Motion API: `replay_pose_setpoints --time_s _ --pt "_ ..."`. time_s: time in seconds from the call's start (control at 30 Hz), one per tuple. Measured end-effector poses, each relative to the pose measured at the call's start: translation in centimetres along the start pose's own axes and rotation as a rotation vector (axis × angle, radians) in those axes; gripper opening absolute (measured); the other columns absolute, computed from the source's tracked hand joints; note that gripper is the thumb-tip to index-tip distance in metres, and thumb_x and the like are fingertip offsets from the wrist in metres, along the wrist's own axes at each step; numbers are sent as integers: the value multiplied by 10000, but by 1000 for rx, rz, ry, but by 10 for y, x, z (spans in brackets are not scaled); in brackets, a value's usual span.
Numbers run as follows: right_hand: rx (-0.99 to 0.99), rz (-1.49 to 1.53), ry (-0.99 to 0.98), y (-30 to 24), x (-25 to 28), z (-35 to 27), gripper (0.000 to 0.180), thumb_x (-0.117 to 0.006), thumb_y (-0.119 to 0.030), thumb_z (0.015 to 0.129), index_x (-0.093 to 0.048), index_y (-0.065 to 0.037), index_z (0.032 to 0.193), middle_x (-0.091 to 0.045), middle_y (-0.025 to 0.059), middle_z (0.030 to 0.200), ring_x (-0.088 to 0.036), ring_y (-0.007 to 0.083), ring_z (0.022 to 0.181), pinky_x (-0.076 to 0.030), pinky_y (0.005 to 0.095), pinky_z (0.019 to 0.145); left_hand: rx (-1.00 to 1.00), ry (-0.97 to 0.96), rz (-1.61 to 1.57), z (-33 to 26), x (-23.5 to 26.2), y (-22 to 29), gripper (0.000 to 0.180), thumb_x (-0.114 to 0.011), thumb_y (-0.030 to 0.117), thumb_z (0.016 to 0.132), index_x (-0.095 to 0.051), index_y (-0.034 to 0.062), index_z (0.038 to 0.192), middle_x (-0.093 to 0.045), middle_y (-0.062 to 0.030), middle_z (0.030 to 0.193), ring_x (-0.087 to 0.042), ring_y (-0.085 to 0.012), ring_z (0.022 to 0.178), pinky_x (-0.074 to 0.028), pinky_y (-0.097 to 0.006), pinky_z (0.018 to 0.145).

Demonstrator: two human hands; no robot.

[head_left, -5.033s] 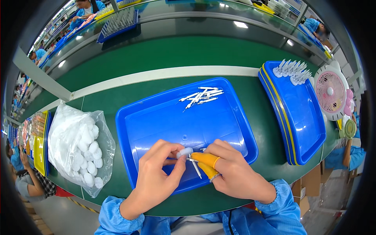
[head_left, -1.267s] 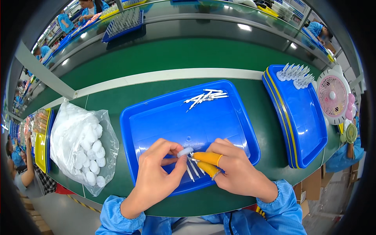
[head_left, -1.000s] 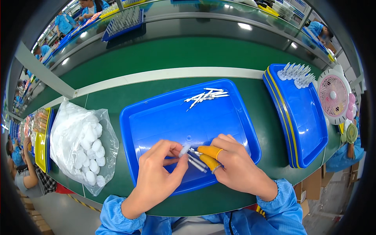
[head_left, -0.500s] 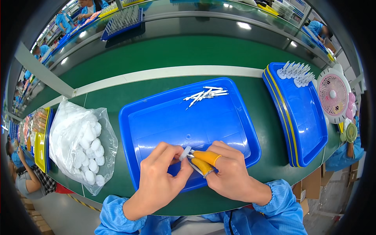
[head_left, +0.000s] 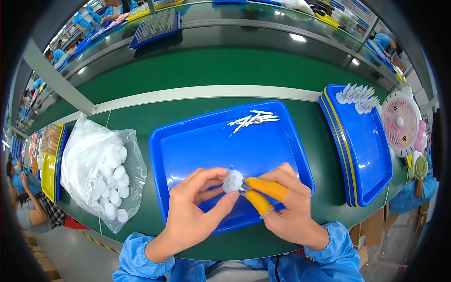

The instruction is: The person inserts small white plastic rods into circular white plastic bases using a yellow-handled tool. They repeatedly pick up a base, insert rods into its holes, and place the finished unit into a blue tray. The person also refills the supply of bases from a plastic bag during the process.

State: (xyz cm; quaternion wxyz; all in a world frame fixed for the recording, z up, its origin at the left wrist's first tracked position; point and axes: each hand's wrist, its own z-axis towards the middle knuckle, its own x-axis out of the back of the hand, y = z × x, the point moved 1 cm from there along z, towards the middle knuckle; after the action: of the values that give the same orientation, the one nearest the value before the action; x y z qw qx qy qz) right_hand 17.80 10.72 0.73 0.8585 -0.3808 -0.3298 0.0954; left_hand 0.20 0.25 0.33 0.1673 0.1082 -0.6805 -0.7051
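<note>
My left hand [head_left: 197, 207] is closed, its thumb and fingertips pinching the edge of a small, round, translucent white plastic piece [head_left: 232, 181]. Its flat face is turned up toward me. From the right, my right hand [head_left: 286, 202] meets it, with yellow finger cots [head_left: 266, 189] on thumb and forefinger. Those fingers pinch a thin greyish stem at the edge of the piece; most of it is hidden between them. Both hands are over the near part of a blue tray [head_left: 159, 188]. Thin white sticks [head_left: 253, 120] lie loosely in its far right corner.
Left of the tray lies a clear plastic bag [head_left: 94, 150] spilling white oval pieces [head_left: 112, 197]. Stacked blue and yellow trays [head_left: 361, 155] stand right, bearing upright stick-and-disc pieces [head_left: 358, 97]. Beside them is a pink-and-white fan [head_left: 400, 121]. People in blue work beyond.
The round piece has turned from edge-on to face up between my fingers. Both hands have moved slightly right in the picture, and the whole view has shifted a little.
</note>
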Motion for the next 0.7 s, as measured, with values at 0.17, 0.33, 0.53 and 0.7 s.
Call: replay_pose_setpoints --time_s 0.17,0.33,0.53,0.7 --pt "60 -68 -57 -5 5 -2 504 -743 109 643 -808 -3 1130 -694 93 1076 -582 272 852 -470 339 671 -148 -7 8 -2 1 -2 485 -793 -115 852 -652 -49 1311 -626 -130 1269 -722 -280 1213 -651 -381 992" --pt "70 -101 -26 -11 8 -1 544 -735 92 610 -811 -5 1140 -675 116 1099 -558 269 869 -452 334 646 -175 -7 117 -4 2 0 504 -735 -189 824 -624 -75 1302 -568 -128 1285 -717 -282 1199 -655 -380 991" --pt "104 -78 -127 -8 3 3 555 -730 66 598 -804 8 1145 -656 128 1163 -548 291 890 -477 377 700 -172 44 209 -4 0 3 500 -851 -33 816 -698 20 1289 -671 -113 1225 -752 -228 1087 -678 -346 896" --pt "76 -84 -121 -7 8 -2 557 -720 69 578 -808 15 1126 -655 131 1194 -554 302 915 -499 372 726 -197 87 141 -4 -3 -4 523 -869 -13 801 -687 19 1291 -679 -118 1232 -764 -243 1072 -679 -366 891"
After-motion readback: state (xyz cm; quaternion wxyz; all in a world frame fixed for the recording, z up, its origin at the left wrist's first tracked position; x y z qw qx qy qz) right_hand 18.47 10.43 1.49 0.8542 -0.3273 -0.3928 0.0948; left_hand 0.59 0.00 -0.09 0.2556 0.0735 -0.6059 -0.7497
